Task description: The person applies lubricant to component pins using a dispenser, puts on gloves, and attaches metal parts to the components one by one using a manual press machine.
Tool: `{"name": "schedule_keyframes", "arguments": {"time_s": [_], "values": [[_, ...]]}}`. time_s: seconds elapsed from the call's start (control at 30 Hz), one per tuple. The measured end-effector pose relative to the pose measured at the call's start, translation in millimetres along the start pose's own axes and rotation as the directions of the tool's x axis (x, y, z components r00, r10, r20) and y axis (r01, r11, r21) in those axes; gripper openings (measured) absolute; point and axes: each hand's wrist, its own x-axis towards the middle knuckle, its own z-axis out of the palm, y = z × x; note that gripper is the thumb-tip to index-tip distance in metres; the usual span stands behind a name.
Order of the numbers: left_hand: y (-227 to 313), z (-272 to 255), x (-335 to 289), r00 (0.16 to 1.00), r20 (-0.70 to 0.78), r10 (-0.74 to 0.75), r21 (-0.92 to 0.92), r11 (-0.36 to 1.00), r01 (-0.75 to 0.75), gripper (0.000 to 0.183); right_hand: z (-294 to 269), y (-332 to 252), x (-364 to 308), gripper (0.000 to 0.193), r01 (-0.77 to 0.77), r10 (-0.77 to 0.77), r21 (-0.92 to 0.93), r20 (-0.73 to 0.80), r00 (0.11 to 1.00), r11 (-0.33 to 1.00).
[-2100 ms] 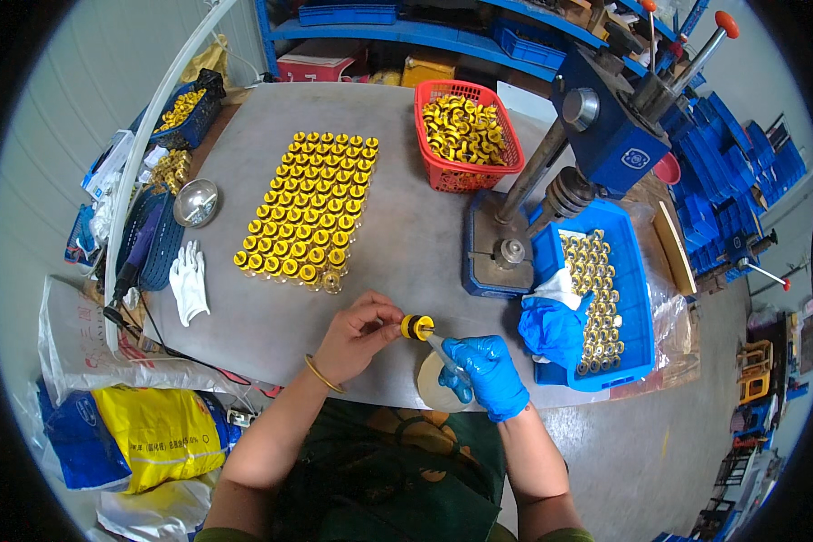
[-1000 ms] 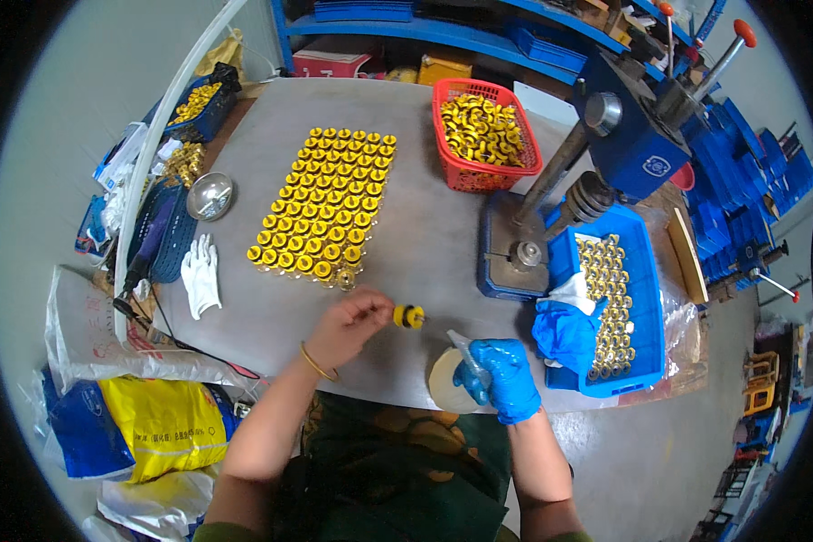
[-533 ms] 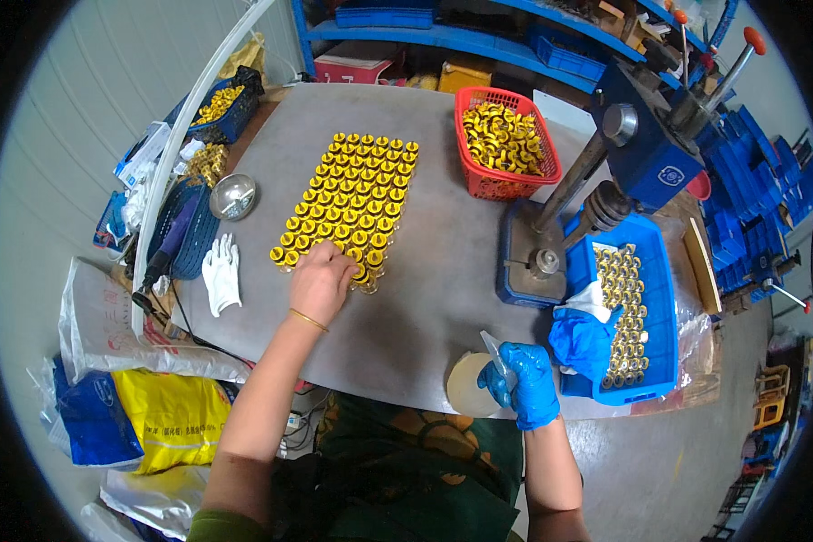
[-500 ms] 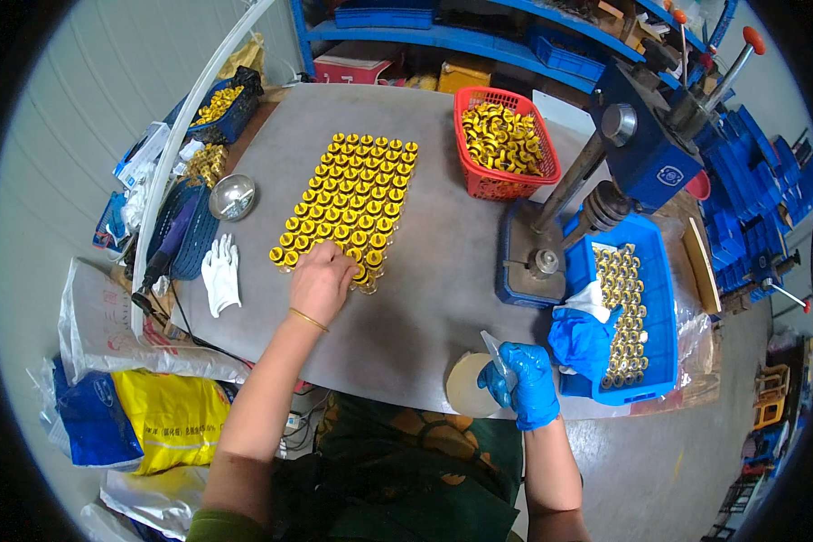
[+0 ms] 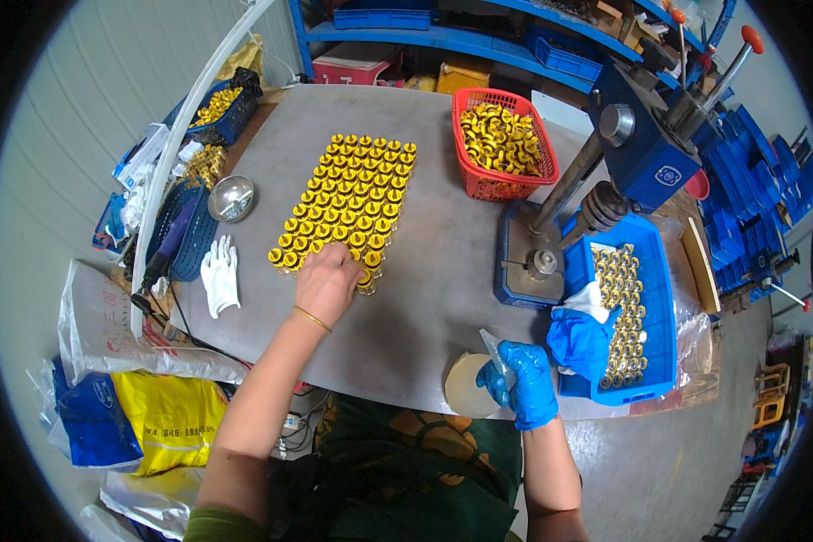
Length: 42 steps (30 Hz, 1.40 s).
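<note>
**Yellow caps lined up on the bench, one hand at the rows**

So the yellow caps (image 5: 348,203) sat in neat rows a bit left of centre in the upper half of the frame, on the grey table (image 5: 425,307). The left hand (image 5: 327,282) was bare, with a thin bracelet at the wrist, and it lay right at the near edge of those rows, fingers curled down onto the caps at the bottom corner. Couldn't tell whether it was actually pinching one or just touching them, the knuckles hid that.

The right hand (image 5: 521,384) wore a blue glove and was down in the lower right of centre, closed around a small clear tube (image 5: 495,346) that pointed up and left. It hovered over the edge of a pale round disc (image 5: 468,387) at the table's near edge.

Further out: a red basket (image 5: 504,144) full of more yellow parts sat at the top centre-right, a blue press (image 5: 596,181) stood to the right of it, and a blue tray (image 5: 628,316) with rows of gold parts and a blue cloth (image 5: 580,339) was at the right. Over on the left lay a white glove (image 5: 219,275) and a small metal bowl (image 5: 231,197).
</note>
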Motion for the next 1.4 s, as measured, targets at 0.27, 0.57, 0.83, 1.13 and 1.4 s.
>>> {"name": "schedule_keyframes", "arguments": {"time_s": [0.27,0.57,0.83,1.13,1.4], "values": [[-6.9,6.3,-7.3,0.999,-0.006,-0.033,-0.035,0.999,0.033,0.011,1.5,1.7,2.5,0.038,0.002,-0.002,0.008,-0.004,1.0,1.0],[90.8,-6.4,-39.6,0.859,0.512,0.003,-0.567,0.752,0.335,0.053,-32.7,16.4,-24.3,0.085,0.431,-0.298,-0.693,0.313,0.902,0.578],[122.8,35.7,-55.5,0.627,0.712,0.317,-0.698,0.222,0.68,0.074,-49.6,55.9,-26.0,0.102,0.389,-0.306,-0.654,0.244,0.92,0.649],[57.0,-19.5,42.2,0.605,0.55,0.575,-0.567,-0.275,0.776,0.075,11.5,-35.2,62.8,0.062,0.294,-0.283,-0.416,0.089,0.955,0.861],[32.0,-32.9,161.1,0.817,0.576,0.013,-0.737,-0.423,0.527,0.068,13.5,-148.9,253.9,0.059,0.331,-0.413,-0.281,-0.318,0.854,0.901]]}}
